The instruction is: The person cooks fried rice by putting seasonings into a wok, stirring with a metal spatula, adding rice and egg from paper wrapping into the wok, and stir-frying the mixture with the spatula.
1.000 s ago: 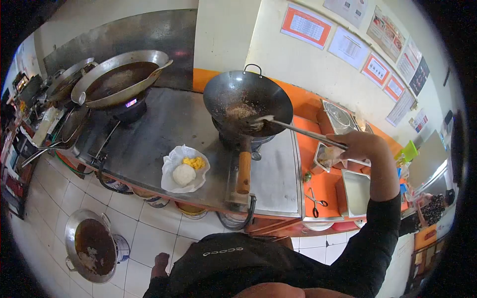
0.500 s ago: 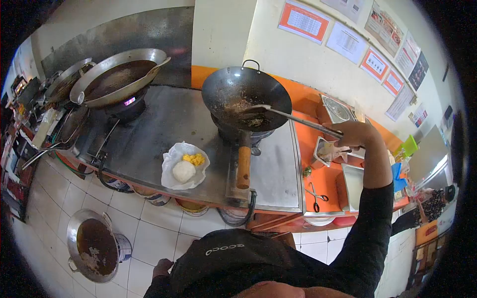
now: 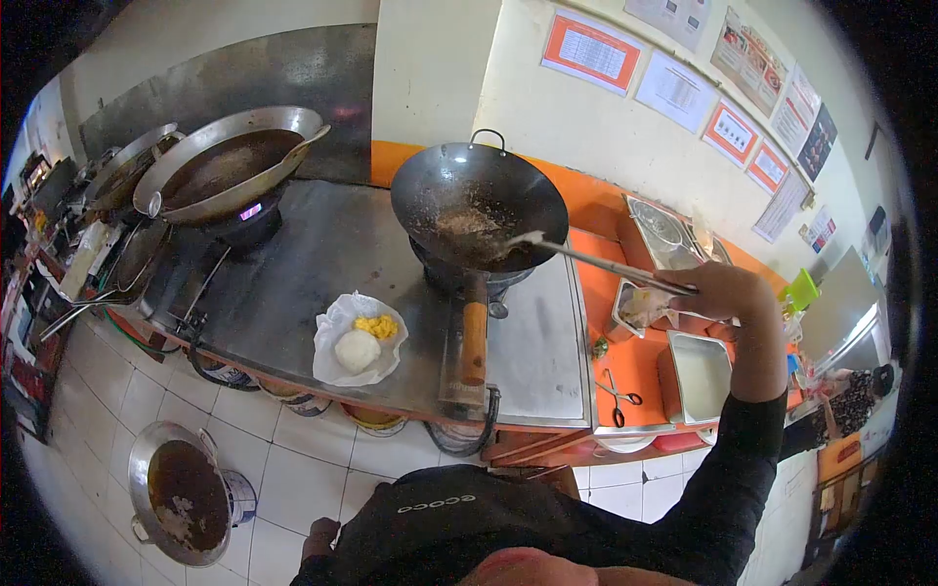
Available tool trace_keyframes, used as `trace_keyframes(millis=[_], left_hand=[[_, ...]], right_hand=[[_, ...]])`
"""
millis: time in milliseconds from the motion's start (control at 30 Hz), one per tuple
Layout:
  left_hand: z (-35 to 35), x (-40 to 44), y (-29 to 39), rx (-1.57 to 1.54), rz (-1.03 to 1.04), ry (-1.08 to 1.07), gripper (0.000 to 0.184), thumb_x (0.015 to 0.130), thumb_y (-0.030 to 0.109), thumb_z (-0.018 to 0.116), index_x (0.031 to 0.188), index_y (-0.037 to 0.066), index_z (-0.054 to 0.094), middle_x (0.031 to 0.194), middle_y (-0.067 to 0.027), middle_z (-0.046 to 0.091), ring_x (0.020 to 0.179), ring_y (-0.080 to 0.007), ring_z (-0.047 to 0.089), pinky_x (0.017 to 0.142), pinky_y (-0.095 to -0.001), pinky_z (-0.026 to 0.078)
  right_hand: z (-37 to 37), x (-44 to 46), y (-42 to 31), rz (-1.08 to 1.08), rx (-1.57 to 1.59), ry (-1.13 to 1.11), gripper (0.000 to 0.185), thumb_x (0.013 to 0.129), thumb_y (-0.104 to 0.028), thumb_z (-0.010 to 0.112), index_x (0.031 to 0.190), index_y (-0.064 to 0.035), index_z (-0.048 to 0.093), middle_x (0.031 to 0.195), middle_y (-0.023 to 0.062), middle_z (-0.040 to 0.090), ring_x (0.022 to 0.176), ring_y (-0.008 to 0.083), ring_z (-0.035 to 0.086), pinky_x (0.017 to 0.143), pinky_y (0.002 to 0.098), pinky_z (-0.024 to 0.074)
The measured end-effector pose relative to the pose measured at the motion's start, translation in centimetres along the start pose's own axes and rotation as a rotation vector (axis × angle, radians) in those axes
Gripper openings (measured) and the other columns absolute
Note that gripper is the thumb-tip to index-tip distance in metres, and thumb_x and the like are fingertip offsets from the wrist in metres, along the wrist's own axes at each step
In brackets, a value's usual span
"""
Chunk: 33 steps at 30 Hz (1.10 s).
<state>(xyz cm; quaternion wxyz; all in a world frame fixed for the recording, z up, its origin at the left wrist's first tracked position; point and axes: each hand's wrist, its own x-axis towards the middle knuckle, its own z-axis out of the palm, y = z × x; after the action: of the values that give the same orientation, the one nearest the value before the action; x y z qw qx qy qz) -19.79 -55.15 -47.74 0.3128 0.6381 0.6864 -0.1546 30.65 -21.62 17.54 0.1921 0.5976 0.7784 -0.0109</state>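
My right hand grips the long metal handle of a wok spatula. The spatula's head rests inside a dark wok, at its right side, over brown bits of food. The wok sits on a burner, its wooden handle pointing toward me. To the left of that handle, a paper-lined bowl holds a mound of white rice and a yellow, egg-like food. My left hand hangs low beside my body, fingers curled, with a white sliver showing at it.
Wide pans of dark oil stand at the back left. Another oil pan sits low, near the floor tiles. On the orange counter lie scissors and a metal tray. A person is at far right.
The spatula's head has shifted right and down toward the wok's right side. My right hand has moved slightly right and lower. The left hand still hangs low.
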Motion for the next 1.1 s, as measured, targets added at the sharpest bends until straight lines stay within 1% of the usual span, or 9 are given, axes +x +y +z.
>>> trace_keyframes(millis=[100,167,267,467,667,733,833,933,1100], left_hand=[[1.6,-1.1,-0.6,0.098,0.118,-0.026,0.030,0.082,0.036,0.045,0.090,0.011,0.060,0.100,-0.0115,0.056,0.094,-0.0252,0.053,0.076,-0.0378,0.046],[2.9,-0.4,-1.7,0.244,0.286,-0.028,0.031,0.082,0.036,0.045,0.090,0.011,0.060,0.100,-0.0117,0.056,0.095,-0.0252,0.053,0.076,-0.0380,0.046],[5.8,4.8,-2.8,0.179,-0.091,-0.066,0.025,0.080,0.029,0.046,0.090,0.011,0.061,0.096,-0.0118,0.058,0.092,-0.0258,0.054,0.074,-0.0383,0.046],[2.9,2.7,-1.7,-0.006,-0.055,0.034,0.025,0.081,0.029,0.045,0.090,0.011,0.061,0.092,-0.0104,0.059,0.091,-0.0263,0.055,0.074,-0.0375,0.047],[5.7,4.8,-2.6,0.029,-0.016,0.112,0.025,0.081,0.028,0.045,0.089,0.012,0.061,0.088,-0.0091,0.060,0.090,-0.0268,0.056,0.075,-0.0367,0.047],[6.0,3.5,-2.5,0.017,0.022,0.137,0.024,0.080,0.029,0.046,0.089,0.012,0.061,0.088,-0.0090,0.059,0.089,-0.0273,0.056,0.075,-0.0364,0.047],[-6.0,-7.5,4.4,-0.102,-0.016,0.082,0.024,0.079,0.029,0.048,0.087,0.011,0.060,0.089,-0.0093,0.059,0.089,-0.0279,0.055,0.075,-0.0361,0.047],[-5.3,-7.4,4.0,-0.172,-0.090,0.071,0.022,0.078,0.029,0.049,0.085,0.011,0.060,0.088,-0.0091,0.058,0.088,-0.0275,0.055,0.074,-0.0357,0.046],[-5.7,-8.0,4.4,-0.284,-0.142,0.133,0.019,0.078,0.028,0.051,0.082,0.011,0.059,0.086,-0.0088,0.058,0.086,-0.0268,0.055,0.073,-0.0350,0.046]], right_hand=[[0.1,1.4,-4.2,0.200,0.041,-0.121,0.043,0.082,-0.039,0.046,0.123,-0.0309,0.037,0.093,0.0142,0.058,0.082,0.0260,0.057,0.075,0.0371,0.0421],[-0.1,2.4,-3.6,0.123,-0.027,-0.070,0.043,0.082,-0.038,0.046,0.123,-0.0310,0.037,0.089,0.0144,0.059,0.079,0.0266,0.058,0.075,0.0371,0.0425],[1.0,2.7,-1.0,0.023,-0.067,0.038,0.041,0.082,-0.038,0.045,0.122,-0.0305,0.039,0.081,0.0149,0.059,0.073,0.0283,0.058,0.071,0.0363,0.0436],[2.4,3.6,-3.1,-0.045,-0.042,0.094,0.041,0.080,-0.039,0.048,0.120,-0.0286,0.043,0.076,0.0152,0.059,0.064,0.0255,0.056,0.059,0.0360,0.0433],[0.7,3.3,-1.9,0.124,0.250,0.007,0.039,0.081,-0.032,0.049,0.120,-0.0269,0.043,0.074,0.0096,0.058,0.054,0.0146,0.051,0.048,0.0296,0.0416],[2.0,4.8,-2.8,0.054,0.255,0.010,0.041,0.081,-0.032,0.050,0.121,-0.0269,0.042,0.076,0.0104,0.058,0.056,0.0163,0.053,0.050,0.0305,0.0423],[1.8,4.5,-4.5,0.033,0.140,0.022,0.043,0.081,-0.031,0.051,0.122,-0.0257,0.041,0.079,0.0125,0.058,0.061,0.0195,0.056,0.055,0.0320,0.0432],[3.5,3.9,-2.4,-0.078,-0.064,0.047,0.044,0.081,-0.031,0.050,0.123,-0.0242,0.039,0.082,0.0150,0.058,0.068,0.0226,0.058,0.061,0.0338,0.0436],[3.8,3.6,-2.9,0.023,0.167,0.001,0.044,0.081,-0.029,0.050,0.123,-0.0233,0.038,0.082,0.0161,0.058,0.073,0.0230,0.058,0.066,0.0356,0.0433]])
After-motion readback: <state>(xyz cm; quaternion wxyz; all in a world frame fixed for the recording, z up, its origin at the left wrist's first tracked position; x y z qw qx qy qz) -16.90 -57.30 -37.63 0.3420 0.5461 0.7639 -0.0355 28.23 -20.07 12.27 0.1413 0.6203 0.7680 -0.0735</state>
